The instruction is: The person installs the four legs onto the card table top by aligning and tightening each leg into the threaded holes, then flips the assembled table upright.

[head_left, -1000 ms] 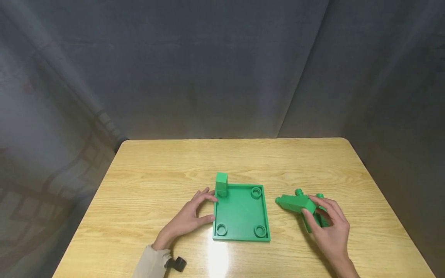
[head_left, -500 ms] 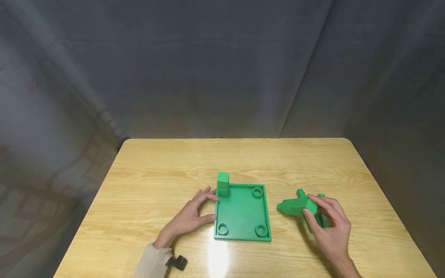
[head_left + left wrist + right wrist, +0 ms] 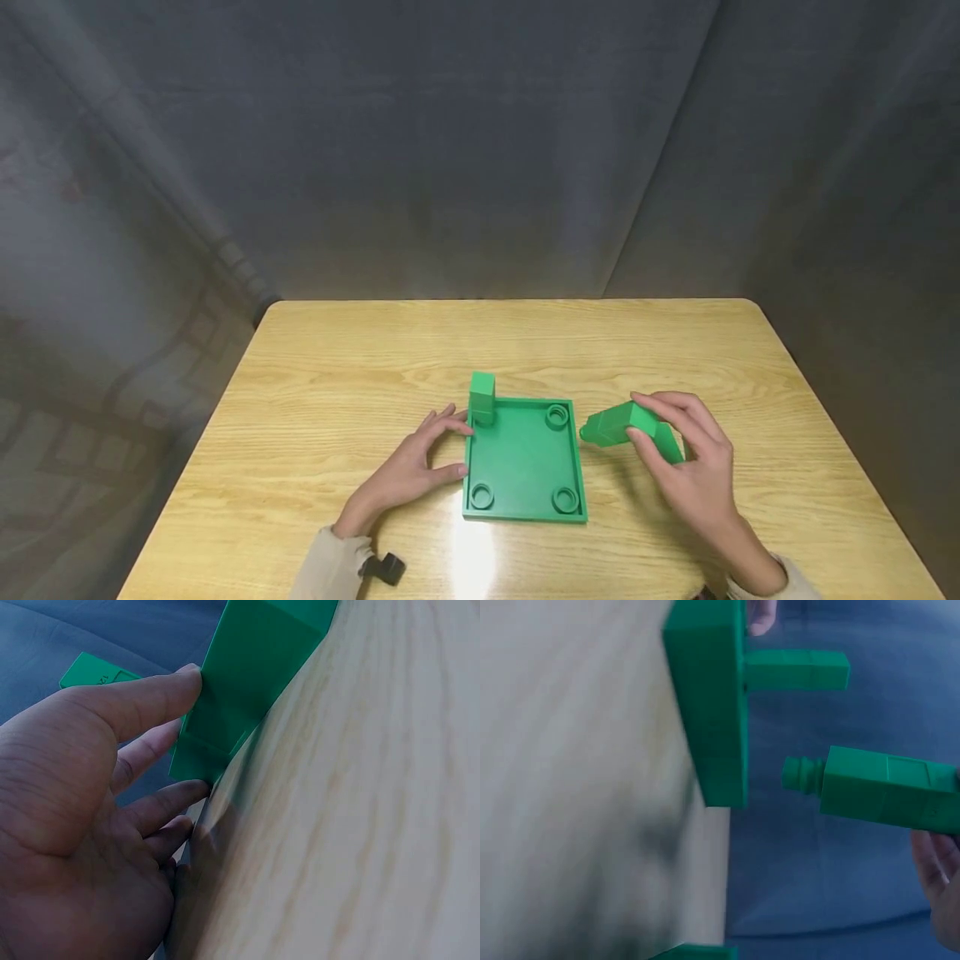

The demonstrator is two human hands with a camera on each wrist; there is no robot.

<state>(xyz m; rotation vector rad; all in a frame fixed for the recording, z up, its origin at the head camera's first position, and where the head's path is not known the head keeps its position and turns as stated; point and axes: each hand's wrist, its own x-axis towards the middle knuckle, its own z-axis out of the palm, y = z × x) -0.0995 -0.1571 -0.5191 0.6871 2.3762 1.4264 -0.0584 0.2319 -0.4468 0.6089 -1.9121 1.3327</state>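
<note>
A square green tabletop with a raised rim [image 3: 525,467] lies underside up on the table. Threaded sockets show at three of its corners; a green leg [image 3: 482,398] stands upright at the far left one. My left hand [image 3: 408,468] touches the left rim with its thumb and fingertips, fingers spread. To the right of the tabletop, my right hand [image 3: 697,471] pinches a second green leg [image 3: 889,789] by its plain end. That leg's threaded end [image 3: 804,775] points toward the tabletop, apart from it.
Another green leg piece [image 3: 667,443] lies on the table beyond the right hand, partly hidden by it. The wooden table [image 3: 360,350] ends at a dark grey curtain [image 3: 480,167]. A black wrist strap device [image 3: 386,568] sits at the left cuff.
My right hand has lifted its leg off the group of legs and moved it left toward the tabletop. The left hand stays at the rim.
</note>
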